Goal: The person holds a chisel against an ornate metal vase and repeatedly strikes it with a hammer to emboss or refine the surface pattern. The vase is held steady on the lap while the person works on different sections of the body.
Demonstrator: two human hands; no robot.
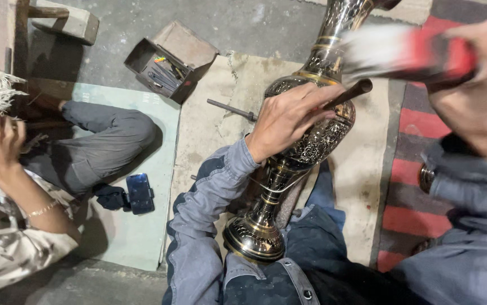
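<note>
Brass vase (305, 141), engraved and dark-patterned, lies tilted across the lap, base toward the person, neck pointing away. Left hand (288, 116) grips a rod (349, 93) against it; right hand (481, 85) grips a blurred red-handled tool (407, 53).

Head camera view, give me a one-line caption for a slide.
Left hand holds a punch against an engraved brass vase while the right hand swings a blurred mallet.

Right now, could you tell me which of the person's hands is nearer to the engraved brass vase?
Left. The left hand rests on the vase, holding a dark rod against it; the right hand is off to its right, gripping a blurred red-and-white tool.
</note>
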